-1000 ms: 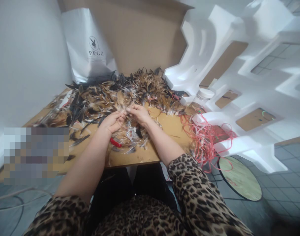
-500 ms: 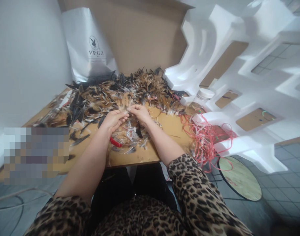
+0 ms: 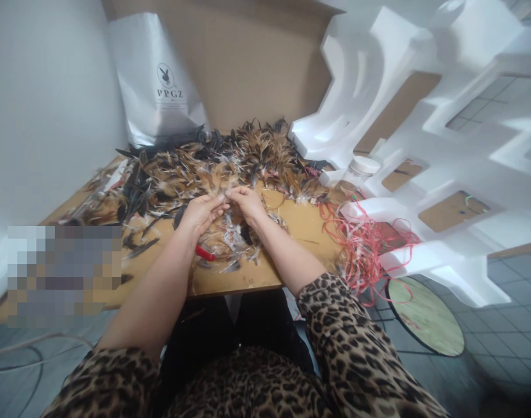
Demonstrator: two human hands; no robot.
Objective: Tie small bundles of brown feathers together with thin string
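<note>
My left hand (image 3: 203, 212) and my right hand (image 3: 247, 203) meet over the table, fingertips almost touching. Both are closed in a pinch at the base of a small bunch of brown feathers (image 3: 222, 179), whose tips fan out away from me. The exact grip of each finger is too small to make out. Behind my hands spreads a big heap of brown and black feathers (image 3: 173, 168). Loose feathers and pale fluff (image 3: 230, 241) lie beneath my wrists, with a red-handled object (image 3: 204, 252) beside them, partly hidden by my left wrist.
A tangle of red strings (image 3: 365, 249) hangs over the table's right edge near white foam pieces (image 3: 440, 267). A lidded jar (image 3: 362, 169) stands at the right. At the back left is a silver bag (image 3: 147, 87). A round stool (image 3: 424, 316) stands at lower right.
My hands stay at nearly the same spot, still pinching the feathers. The right fingers have shifted only slightly; the feather tips lie a little differently.
</note>
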